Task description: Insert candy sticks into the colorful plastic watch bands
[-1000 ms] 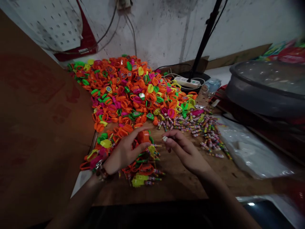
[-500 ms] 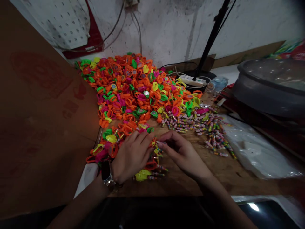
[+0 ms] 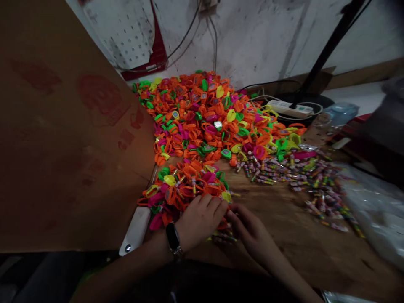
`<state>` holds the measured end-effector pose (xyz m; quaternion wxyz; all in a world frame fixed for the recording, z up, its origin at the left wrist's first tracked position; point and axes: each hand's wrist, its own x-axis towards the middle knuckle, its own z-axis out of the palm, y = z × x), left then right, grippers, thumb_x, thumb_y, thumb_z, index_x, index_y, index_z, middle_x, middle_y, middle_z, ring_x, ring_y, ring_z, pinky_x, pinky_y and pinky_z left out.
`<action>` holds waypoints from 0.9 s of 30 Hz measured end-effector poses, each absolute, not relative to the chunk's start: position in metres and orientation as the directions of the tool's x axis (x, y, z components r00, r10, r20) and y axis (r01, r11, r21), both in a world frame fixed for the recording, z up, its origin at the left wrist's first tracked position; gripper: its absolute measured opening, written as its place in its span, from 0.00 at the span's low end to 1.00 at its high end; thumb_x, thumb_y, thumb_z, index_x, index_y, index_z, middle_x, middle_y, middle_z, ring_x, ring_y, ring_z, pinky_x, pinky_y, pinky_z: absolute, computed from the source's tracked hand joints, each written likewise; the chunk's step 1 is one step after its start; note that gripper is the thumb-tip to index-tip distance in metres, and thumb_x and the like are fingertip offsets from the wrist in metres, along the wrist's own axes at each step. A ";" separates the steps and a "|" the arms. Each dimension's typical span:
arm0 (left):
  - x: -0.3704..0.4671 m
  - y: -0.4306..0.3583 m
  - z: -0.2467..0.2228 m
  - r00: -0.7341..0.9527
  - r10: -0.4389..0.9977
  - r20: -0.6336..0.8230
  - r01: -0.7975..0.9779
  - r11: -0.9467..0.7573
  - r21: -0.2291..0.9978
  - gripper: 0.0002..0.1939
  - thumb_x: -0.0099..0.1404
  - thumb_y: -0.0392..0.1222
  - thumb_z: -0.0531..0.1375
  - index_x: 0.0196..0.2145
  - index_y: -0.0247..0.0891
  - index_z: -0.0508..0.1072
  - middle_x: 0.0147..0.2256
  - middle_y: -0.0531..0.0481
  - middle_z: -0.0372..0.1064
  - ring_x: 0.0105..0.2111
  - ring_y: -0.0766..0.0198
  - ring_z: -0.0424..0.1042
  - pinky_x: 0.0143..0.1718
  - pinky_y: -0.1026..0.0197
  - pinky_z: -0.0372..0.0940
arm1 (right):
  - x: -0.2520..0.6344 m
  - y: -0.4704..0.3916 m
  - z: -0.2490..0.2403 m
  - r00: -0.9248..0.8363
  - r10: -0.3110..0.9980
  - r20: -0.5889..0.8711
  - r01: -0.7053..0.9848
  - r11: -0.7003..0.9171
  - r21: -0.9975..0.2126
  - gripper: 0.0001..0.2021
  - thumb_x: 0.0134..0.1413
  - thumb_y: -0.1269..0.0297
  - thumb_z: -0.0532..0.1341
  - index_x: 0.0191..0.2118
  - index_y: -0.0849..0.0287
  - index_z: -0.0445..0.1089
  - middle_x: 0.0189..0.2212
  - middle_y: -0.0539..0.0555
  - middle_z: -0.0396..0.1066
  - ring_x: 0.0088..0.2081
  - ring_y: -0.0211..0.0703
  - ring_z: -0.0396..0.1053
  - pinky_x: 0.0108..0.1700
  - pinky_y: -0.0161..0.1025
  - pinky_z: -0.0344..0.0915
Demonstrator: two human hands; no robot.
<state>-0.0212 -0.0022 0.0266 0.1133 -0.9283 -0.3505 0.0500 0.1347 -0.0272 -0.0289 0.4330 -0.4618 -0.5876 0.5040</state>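
Note:
My left hand (image 3: 202, 219), with a dark watch on its wrist, bends its fingers over the near edge of a small heap of toy watches (image 3: 176, 189). My right hand (image 3: 249, 225) meets its fingertips from the right, thumb and fingers pinched together. What lies between the two hands is mostly hidden; an orange piece shows beside the fingertips. Several small candy tubes (image 3: 224, 239) lie just below the hands. Behind is a large pile of orange, green, yellow and pink toy watches (image 3: 195, 113), with wrapped candy tubes (image 3: 284, 170) to its right.
A tall cardboard box (image 3: 78, 147) stands at the left, beside a white object (image 3: 135, 230) on the table's edge. A power strip (image 3: 290, 108), a black pole (image 3: 325, 54), a bottle (image 3: 341, 113) and clear plastic bags (image 3: 375, 214) are at the right.
The view has swung left, so the scene sits further right. Both hands have moved nearer the table's front edge, uncovering more of the small heap. The right hand's fingers are still pinched.

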 end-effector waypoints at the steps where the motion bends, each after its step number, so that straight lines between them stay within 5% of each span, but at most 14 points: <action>1: -0.024 0.001 0.029 0.746 0.665 -0.012 0.645 -0.728 -0.231 0.15 0.69 0.38 0.48 0.52 0.37 0.62 0.43 0.46 0.67 0.39 0.59 0.65 0.38 0.57 0.61 | 0.137 -0.027 -0.029 -0.221 0.975 0.031 0.097 0.054 -0.994 0.15 0.59 0.55 0.51 0.40 0.60 0.69 0.34 0.56 0.74 0.34 0.41 0.72 0.36 0.35 0.69; 4: -0.036 0.018 0.038 0.712 0.702 0.019 0.691 -0.697 -0.193 0.15 0.68 0.40 0.51 0.51 0.38 0.64 0.44 0.45 0.67 0.41 0.57 0.64 0.41 0.55 0.61 | 0.154 -0.023 -0.036 -0.246 0.969 -0.005 0.111 0.023 -0.994 0.18 0.58 0.54 0.53 0.49 0.58 0.67 0.37 0.56 0.74 0.36 0.42 0.72 0.36 0.37 0.70; 11: -0.061 0.106 0.061 0.685 0.728 -0.033 0.727 -0.685 -0.039 0.20 0.66 0.53 0.52 0.49 0.40 0.69 0.46 0.44 0.67 0.48 0.52 0.62 0.49 0.50 0.58 | 0.245 0.003 -0.081 0.137 0.990 0.018 0.459 -0.047 -0.887 0.21 0.57 0.57 0.52 0.53 0.63 0.63 0.39 0.62 0.72 0.33 0.46 0.72 0.31 0.43 0.70; 15: -0.040 0.183 0.056 0.489 0.846 -0.213 0.865 -0.501 -0.007 0.16 0.67 0.42 0.49 0.46 0.37 0.71 0.45 0.44 0.69 0.45 0.57 0.66 0.46 0.58 0.58 | 0.281 0.013 -0.095 0.218 0.968 0.123 0.911 -0.156 -0.383 0.15 0.57 0.72 0.49 0.47 0.67 0.68 0.40 0.68 0.70 0.40 0.55 0.69 0.40 0.50 0.67; 18: -0.014 0.223 0.033 0.415 0.826 -0.381 0.892 -0.453 -0.011 0.09 0.63 0.40 0.56 0.36 0.33 0.74 0.34 0.45 0.72 0.36 0.60 0.70 0.39 0.61 0.62 | 0.292 0.013 -0.103 0.122 0.989 0.084 0.991 -0.117 -0.062 0.16 0.54 0.80 0.48 0.42 0.66 0.70 0.38 0.68 0.69 0.42 0.58 0.68 0.41 0.50 0.66; 23: 0.007 0.240 -0.004 0.397 0.791 -0.466 0.899 -0.437 0.025 0.12 0.63 0.46 0.59 0.33 0.31 0.71 0.32 0.49 0.70 0.32 0.65 0.69 0.37 0.58 0.66 | 0.309 0.009 -0.123 0.039 0.987 0.155 0.990 -0.018 -0.137 0.20 0.50 0.84 0.48 0.47 0.69 0.67 0.43 0.67 0.67 0.45 0.51 0.68 0.46 0.43 0.66; 27: 0.002 0.234 0.004 0.446 0.796 -0.410 0.893 -0.429 0.138 0.08 0.55 0.42 0.63 0.25 0.33 0.72 0.27 0.49 0.70 0.33 0.61 0.70 0.35 0.62 0.63 | 0.323 0.005 -0.132 0.039 0.981 0.188 0.977 0.002 -0.214 0.18 0.51 0.82 0.46 0.43 0.69 0.68 0.46 0.69 0.66 0.44 0.50 0.69 0.47 0.42 0.67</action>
